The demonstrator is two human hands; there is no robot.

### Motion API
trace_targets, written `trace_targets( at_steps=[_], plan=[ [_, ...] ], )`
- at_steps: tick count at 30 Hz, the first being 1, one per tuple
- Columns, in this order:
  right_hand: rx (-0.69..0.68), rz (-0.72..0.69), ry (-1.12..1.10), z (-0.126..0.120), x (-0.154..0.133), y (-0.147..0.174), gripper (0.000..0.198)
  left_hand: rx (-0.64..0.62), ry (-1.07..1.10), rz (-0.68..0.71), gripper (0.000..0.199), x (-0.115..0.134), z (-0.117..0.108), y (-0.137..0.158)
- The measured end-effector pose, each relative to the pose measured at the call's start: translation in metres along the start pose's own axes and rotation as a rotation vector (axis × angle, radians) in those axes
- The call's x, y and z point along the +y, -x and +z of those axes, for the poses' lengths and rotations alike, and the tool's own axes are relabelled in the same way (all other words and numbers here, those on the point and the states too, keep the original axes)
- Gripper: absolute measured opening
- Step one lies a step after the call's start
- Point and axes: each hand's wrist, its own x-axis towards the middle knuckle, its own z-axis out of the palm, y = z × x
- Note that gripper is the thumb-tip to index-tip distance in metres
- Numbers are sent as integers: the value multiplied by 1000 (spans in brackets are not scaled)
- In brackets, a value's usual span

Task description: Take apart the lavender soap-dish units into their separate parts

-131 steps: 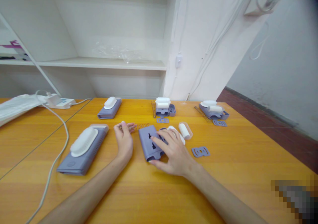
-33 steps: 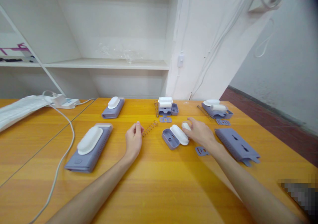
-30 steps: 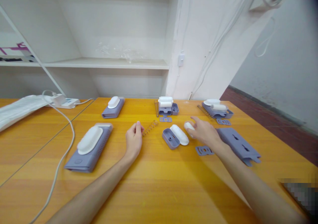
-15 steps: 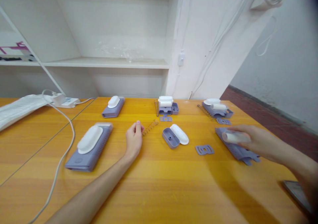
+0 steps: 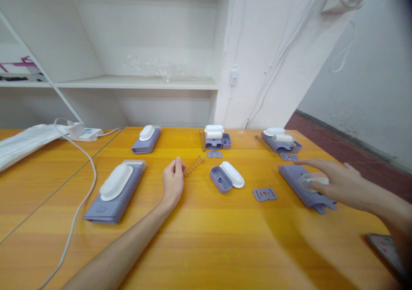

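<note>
While our left hand keeps its fingers curled closed on the near end of a thin coil spring, the free coils slant away from us across the wooden table. Our right hand, well apart from the left, is at a white cylinder with a clear end; the thumb lies in front of it and the index finger stretches out past it. Blur hides the contact, so we cannot tell whether those fingers grip the cylinder or lie loose. Directly beneath that hand is a purple perforated housing, its tabbed end towards us; we cannot tell whether the cylinder touches it.

Between our hands sit an open purple box and, touching its right side, a white oval cover. Nearer the right hand, a flat slotted purple plate lies by itself. Left of our left hand rests a purple unit topped by a white oval piece, with a cable beyond it.
</note>
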Motion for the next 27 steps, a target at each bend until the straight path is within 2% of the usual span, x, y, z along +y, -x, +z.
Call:
trace_targets(
  at_steps=[3,6,10,14,19,23,27],
  plan=[
    [-97,-71,-46,-1,-57,-10,36,-3,2,-1,40,0,0,0],
    [-170,-162,-143,11,-114,-21,44,-5,-2,0,40,0,0,0],
    [-313,-225,-178,37,-158,-36,44,-3,-5,7,40,-1,0,0],
    [-445,-222,-175,57,-171,-52,51,-5,-8,6,41,-2,0,-1],
    [-484,-183,7,63,-176,-61,73,-1,-15,14,41,-2,0,-1],
    [-488,-209,47,56,-169,-63,62,4,-10,6,41,-1,0,0],
    [-452,-200,79,41,-145,-67,50,3,-9,22,41,-2,1,0]
  ],
)
